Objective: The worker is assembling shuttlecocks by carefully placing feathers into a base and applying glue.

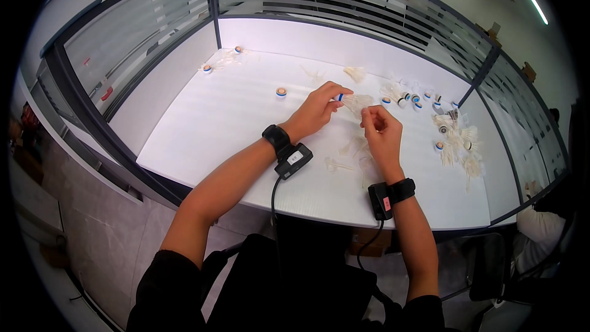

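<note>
Above the middle of the desk, my left hand [319, 106] grips a shuttlecock [356, 102] by its blue-banded base. Its pale feather skirt points to the right. My right hand [383, 128] is closed in a pinch at the outer edge of that skirt, its fingertips on the feathers. Below the hands, loose pale feathers [338, 164] lie on the white desk [203, 141]. One bare cork base [281, 92] stands to the left of my left hand.
Several cork bases [416, 98] cluster at the back right, with a heap of feathers and worn shuttlecocks [458, 138] by the right partition. Two more bases [207, 69] sit far left. Low partitions [276, 34] enclose the desk. A person [541, 230] sits at the right.
</note>
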The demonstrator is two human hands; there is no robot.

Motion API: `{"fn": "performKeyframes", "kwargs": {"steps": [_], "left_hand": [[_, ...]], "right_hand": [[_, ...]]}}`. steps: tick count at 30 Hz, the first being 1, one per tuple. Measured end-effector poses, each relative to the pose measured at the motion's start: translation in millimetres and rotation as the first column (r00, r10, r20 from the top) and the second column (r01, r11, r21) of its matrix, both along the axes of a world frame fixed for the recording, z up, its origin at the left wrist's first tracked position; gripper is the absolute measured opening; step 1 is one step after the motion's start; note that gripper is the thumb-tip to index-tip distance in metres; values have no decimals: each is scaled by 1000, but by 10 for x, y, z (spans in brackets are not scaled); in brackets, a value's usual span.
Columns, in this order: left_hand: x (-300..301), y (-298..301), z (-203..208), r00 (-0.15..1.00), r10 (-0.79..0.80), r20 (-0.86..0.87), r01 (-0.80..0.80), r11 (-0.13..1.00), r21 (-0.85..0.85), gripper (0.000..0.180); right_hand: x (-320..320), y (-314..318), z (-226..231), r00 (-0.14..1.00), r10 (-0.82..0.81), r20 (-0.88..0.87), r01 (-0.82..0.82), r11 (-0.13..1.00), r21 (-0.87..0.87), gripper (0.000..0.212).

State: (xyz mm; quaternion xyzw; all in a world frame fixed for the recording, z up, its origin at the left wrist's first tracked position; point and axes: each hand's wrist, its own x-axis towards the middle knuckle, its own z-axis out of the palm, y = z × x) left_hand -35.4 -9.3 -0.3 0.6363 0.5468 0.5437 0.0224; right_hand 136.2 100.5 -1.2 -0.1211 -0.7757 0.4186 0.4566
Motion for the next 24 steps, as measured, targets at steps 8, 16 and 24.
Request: {"fn": "performKeyframes", "kwargs": {"steps": [8,16,24], "left_hand": [[1,-6,-2,998,-46,31,46,999,-3,55],[8,11,-25,999,15,-36,-15,1000,-2,49],[-20,-18,-80,976,211,-58,-209,977,36,35]], "right_hand": [[4,-30,-19,998,37,44,-38,999,11,19],[6,4,32,998,44,33,-40,993,-112,20],[148,97,-8,901,-235,365,115,940,321,25]]}}
